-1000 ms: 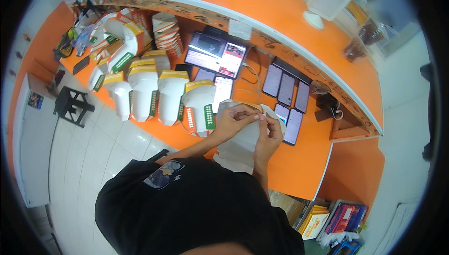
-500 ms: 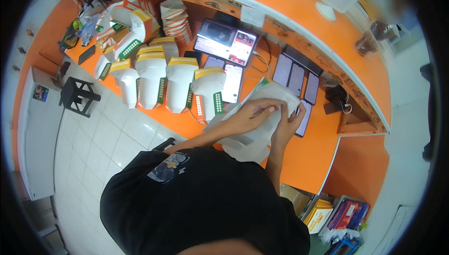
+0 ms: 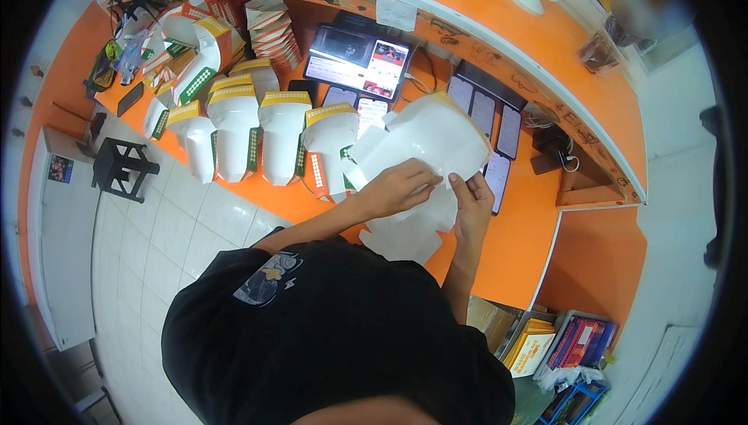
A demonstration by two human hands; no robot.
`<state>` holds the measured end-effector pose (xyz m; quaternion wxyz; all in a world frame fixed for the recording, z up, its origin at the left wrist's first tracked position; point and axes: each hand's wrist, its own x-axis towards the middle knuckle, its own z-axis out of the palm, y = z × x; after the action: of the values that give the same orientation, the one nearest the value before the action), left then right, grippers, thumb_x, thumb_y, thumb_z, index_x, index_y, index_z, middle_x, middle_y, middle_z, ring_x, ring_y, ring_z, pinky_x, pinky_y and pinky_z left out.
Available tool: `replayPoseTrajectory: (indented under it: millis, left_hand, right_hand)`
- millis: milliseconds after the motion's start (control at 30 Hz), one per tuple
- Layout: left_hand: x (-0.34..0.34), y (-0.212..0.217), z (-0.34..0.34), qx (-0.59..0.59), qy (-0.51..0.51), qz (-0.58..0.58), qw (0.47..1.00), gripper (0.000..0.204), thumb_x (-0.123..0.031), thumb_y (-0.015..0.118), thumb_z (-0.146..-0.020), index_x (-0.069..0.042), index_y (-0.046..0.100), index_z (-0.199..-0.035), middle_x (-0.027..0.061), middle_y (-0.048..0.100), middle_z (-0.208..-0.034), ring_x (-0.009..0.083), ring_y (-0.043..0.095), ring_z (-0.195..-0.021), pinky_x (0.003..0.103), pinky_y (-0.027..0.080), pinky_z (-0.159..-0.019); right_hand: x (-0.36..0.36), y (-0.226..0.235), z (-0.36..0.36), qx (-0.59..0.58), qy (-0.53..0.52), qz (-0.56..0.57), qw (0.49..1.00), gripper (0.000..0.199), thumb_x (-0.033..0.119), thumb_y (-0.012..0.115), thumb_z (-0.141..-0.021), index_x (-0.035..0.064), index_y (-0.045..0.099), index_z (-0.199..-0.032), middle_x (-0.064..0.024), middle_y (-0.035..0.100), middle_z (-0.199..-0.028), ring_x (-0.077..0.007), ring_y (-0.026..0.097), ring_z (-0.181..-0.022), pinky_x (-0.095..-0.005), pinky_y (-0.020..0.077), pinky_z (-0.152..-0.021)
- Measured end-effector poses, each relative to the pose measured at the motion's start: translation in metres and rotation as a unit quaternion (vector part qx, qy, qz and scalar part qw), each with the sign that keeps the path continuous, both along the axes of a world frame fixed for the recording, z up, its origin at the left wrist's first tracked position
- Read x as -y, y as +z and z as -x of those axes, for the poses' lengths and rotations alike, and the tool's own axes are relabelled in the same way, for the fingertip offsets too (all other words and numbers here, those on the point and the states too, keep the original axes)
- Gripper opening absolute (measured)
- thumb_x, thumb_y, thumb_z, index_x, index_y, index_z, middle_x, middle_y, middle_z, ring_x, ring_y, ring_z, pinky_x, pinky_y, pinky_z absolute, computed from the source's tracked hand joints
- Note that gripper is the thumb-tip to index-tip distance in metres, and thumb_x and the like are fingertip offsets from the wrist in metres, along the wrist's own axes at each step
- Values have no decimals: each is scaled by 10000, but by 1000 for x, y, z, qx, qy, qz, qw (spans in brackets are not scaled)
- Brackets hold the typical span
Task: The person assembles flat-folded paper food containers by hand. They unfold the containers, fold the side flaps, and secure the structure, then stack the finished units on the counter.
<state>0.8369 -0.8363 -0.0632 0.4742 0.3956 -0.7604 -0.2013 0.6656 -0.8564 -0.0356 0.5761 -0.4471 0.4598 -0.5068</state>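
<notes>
Both my hands are at a white cardboard food-box blank (image 3: pixel 428 133), partly folded, its plain inner side facing up. My left hand (image 3: pixel 405 187) pinches its near edge with bent fingers. Close beside it, my right hand (image 3: pixel 471 199) grips the same edge at a corner between thumb and fingers. Under my wrists lies more flat white cardboard (image 3: pixel 405 236) on the orange counter. To the left stands a row of folded food boxes, the nearest one (image 3: pixel 331 141) white inside with a yellow band and green and orange sides.
A tablet (image 3: pixel 354 59) leans behind the boxes. Several phones (image 3: pixel 508 130) lie to the right of the blank. Stacked boxes (image 3: pixel 273 31) stand at the back left. A shelf edge (image 3: pixel 499 59) runs along the far side. A black stool (image 3: pixel 125 168) stands on the tiled floor.
The box blank has turned in my hands, and its far part now spreads up and away, covering part of the phones. Both hands now pinch its near edge.
</notes>
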Motion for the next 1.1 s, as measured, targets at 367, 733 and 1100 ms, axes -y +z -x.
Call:
replayPoseTrajectory:
  millis: [367,733,1100]
  left_hand:
    - [3,22,3,-302,25,-311,901,195,-104,659,-879,32,665,-1019,63,693,-902,86,629,-815,248,511,-763]
    - [-4,19,6,-363,-20,-307,879,189,-69,684,-858,23,685,-1023,79,698,-983,115,646,-899,259,515,-822]
    - [-4,19,-1,-348,-35,-305,886,145,-13,708,-816,27,670,-950,81,692,-950,127,660,-900,257,521,-813]
  right_hand:
    - [-8,-10,-5,-115,-86,101,984,183,65,719,-833,-43,648,-963,-101,672,-804,-149,653,-635,-224,493,-568]
    - [-13,-2,-16,-104,-62,100,988,77,18,710,-839,-44,667,-830,-35,653,-776,-58,582,-716,-186,453,-687]
    - [-11,-2,-10,-39,0,64,997,39,3,706,-831,-25,681,-839,-29,659,-771,-69,601,-732,-196,457,-700]
